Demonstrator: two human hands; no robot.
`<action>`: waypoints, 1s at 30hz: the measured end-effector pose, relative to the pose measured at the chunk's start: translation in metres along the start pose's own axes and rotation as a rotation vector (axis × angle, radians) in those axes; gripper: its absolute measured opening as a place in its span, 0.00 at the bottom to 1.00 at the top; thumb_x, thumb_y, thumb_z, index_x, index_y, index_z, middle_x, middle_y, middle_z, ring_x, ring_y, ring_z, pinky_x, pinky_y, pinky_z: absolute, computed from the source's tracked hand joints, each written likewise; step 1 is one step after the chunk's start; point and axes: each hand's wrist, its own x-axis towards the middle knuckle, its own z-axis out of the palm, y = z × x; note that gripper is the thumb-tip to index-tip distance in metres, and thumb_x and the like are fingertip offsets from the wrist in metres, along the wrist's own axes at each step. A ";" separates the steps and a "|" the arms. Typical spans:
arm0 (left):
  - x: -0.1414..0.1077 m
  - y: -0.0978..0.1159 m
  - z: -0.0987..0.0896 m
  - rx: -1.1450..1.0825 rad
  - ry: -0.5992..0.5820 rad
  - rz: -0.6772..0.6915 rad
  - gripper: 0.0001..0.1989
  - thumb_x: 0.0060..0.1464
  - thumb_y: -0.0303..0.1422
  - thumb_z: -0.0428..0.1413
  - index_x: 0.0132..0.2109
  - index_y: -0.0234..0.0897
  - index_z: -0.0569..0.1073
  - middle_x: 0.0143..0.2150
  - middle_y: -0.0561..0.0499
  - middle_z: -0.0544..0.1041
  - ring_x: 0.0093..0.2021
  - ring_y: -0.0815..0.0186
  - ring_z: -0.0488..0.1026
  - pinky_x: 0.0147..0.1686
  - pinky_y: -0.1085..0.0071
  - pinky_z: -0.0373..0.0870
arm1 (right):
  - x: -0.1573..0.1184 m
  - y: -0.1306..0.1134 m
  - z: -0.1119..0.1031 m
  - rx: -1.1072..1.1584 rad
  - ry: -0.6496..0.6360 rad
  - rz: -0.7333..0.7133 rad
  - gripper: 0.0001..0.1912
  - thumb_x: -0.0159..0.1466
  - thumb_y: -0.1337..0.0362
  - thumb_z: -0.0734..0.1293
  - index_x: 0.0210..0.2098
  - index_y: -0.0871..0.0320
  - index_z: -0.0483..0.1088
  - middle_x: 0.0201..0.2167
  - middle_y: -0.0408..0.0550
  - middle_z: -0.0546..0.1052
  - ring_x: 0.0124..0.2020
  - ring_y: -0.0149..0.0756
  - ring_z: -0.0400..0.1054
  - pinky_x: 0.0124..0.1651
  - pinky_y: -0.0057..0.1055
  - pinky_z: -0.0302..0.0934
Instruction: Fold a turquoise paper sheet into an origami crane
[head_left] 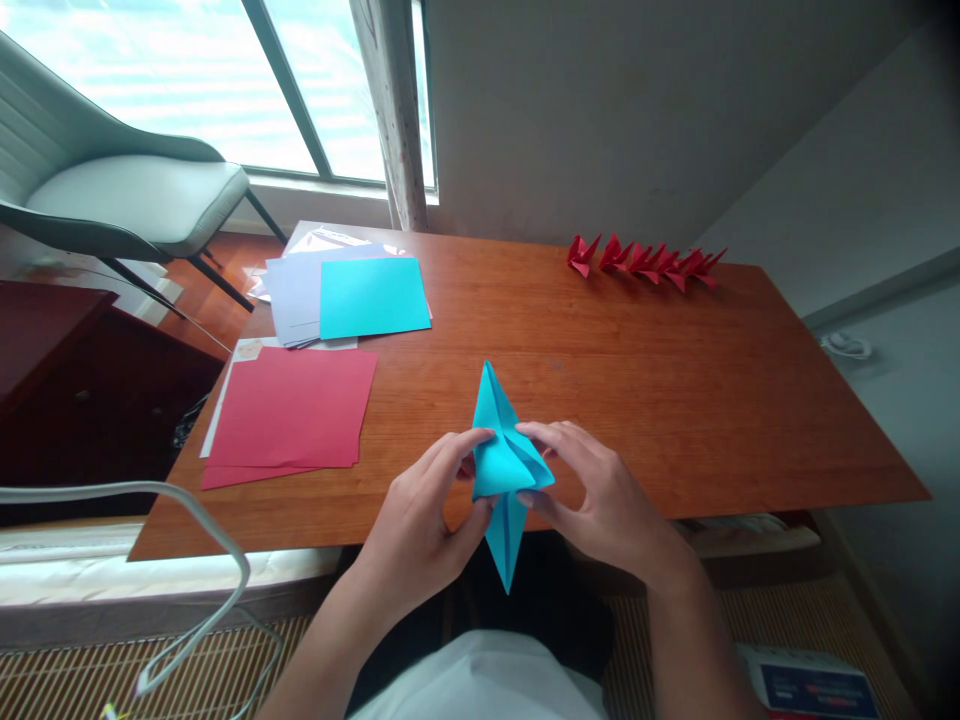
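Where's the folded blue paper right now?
Head view, just below centre: the folded blue paper is held between the left hand and right hand, at the near edge of the table.

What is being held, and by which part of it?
The folded turquoise paper, by its wide middle: left grip at its left side, right grip at its right.
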 end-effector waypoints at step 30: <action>-0.002 -0.014 0.011 -0.403 0.172 -0.240 0.23 0.62 0.33 0.59 0.63 0.46 0.69 0.59 0.47 0.75 0.57 0.58 0.75 0.54 0.65 0.75 | 0.000 0.013 0.010 0.559 0.377 0.297 0.19 0.66 0.56 0.71 0.55 0.52 0.71 0.49 0.47 0.81 0.49 0.40 0.78 0.53 0.37 0.73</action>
